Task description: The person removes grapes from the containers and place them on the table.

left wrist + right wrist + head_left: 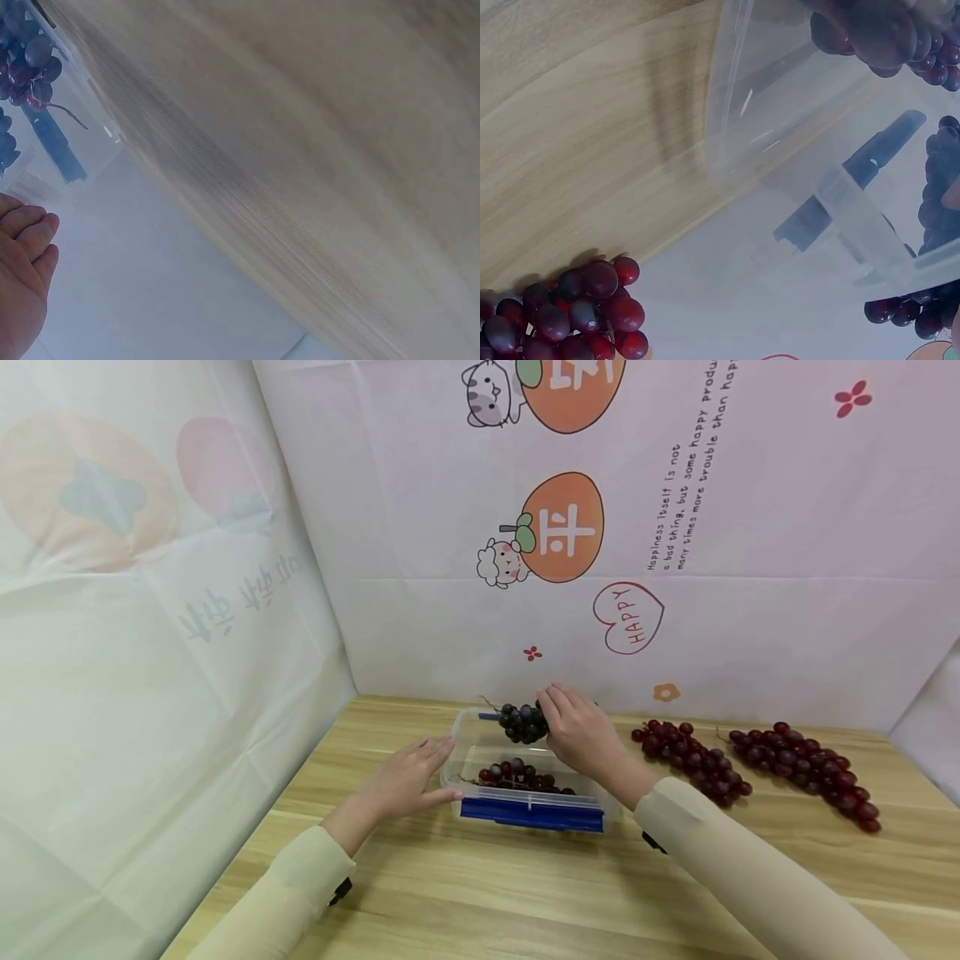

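Observation:
A clear plastic box point(480, 745) with blue clips stands on the wooden table. Dark red grapes point(525, 774) lie inside it. My right hand point(583, 731) grips a bunch of dark purple-black grapes point(522, 724) over the back part of the box. This bunch appears at the right edge of the right wrist view, partly seen through the clear wall. My left hand point(408, 779) rests against the box's left side, fingers extended and thumb at the front corner. In the left wrist view the left hand point(26, 270) is beside the box wall.
Two bunches of red grapes lie on the table point(525, 893) to the right: a nearer bunch point(693, 760) and a farther bunch point(810, 768). Printed white cloth point(420, 627) hangs behind the table, and more cloth point(172, 718) hangs along the left.

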